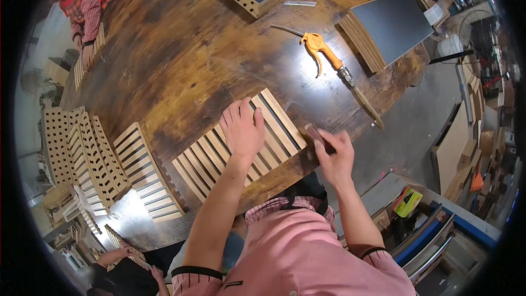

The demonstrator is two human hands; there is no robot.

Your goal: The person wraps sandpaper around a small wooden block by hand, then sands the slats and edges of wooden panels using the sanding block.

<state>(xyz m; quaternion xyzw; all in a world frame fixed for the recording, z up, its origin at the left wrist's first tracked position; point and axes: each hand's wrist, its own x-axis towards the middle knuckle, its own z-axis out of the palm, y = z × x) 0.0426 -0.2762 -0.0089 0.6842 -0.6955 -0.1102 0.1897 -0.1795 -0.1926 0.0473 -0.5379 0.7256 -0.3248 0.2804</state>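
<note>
A slatted wooden panel (pixel 280 126), pale strips with dark gaps between them, lies at a slant near the table's front edge. My left hand (pixel 241 127) rests flat on top of it, fingers stretched toward the far edge. Just off the panel's right end, my right hand (pixel 336 159) is closed round a small flat brown block (pixel 314 131). The block looks like a sanding block, though the fingers cover part of it. It appears to be beside the panel's right corner; whether they touch, I cannot tell.
An orange air blow gun (pixel 323 52) with a hose lies beyond the panel. Black-topped boards (pixel 392 27) stand stacked at the far right. More slatted panels (pixel 148 175) lie at the left. Other people (pixel 90 8) work at the far left and lower left.
</note>
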